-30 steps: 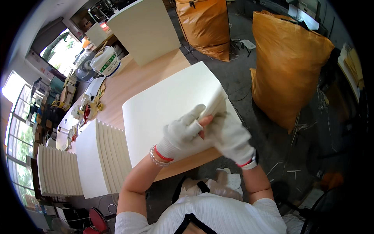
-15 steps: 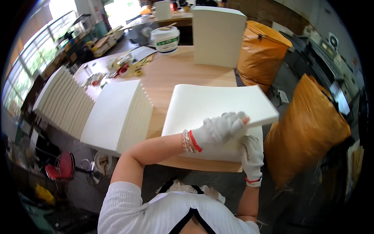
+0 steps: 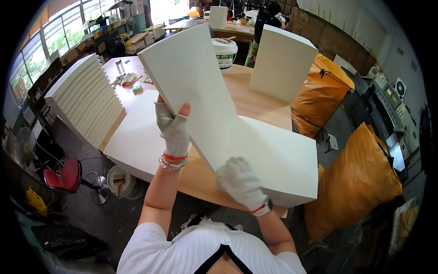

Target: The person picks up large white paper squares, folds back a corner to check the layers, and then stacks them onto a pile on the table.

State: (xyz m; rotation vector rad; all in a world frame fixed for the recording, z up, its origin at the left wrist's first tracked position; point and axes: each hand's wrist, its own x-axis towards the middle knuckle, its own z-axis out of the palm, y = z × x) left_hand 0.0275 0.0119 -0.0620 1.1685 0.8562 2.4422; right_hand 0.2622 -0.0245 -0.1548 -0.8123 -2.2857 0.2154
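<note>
A thick white paper block [image 3: 278, 160] lies opened like a book at the table's front. Its raised section [image 3: 189, 86] leans up and to the left, joined to the lying part along a fold. My gloved left hand [image 3: 173, 128] grips the left edge of that section, thumb on the near face and fingers behind. My gloved right hand [image 3: 242, 182] is at the foot of the fold, over the near edge of the lying pages. Blur hides how its fingers are set.
Left of the block lie a flat white stack [image 3: 132, 137] and a ridged pile of white blocks [image 3: 86, 100]. Another block [image 3: 283, 64] stands upright farther back, beside a white bucket [image 3: 224, 54]. Orange sacks [image 3: 353, 182] stand at the right. A person [image 3: 266, 23] is in the background.
A thick section of pages has been lifted and swung up to the left. My left hand has moved left with it; my right hand has shifted left along the near edge.
</note>
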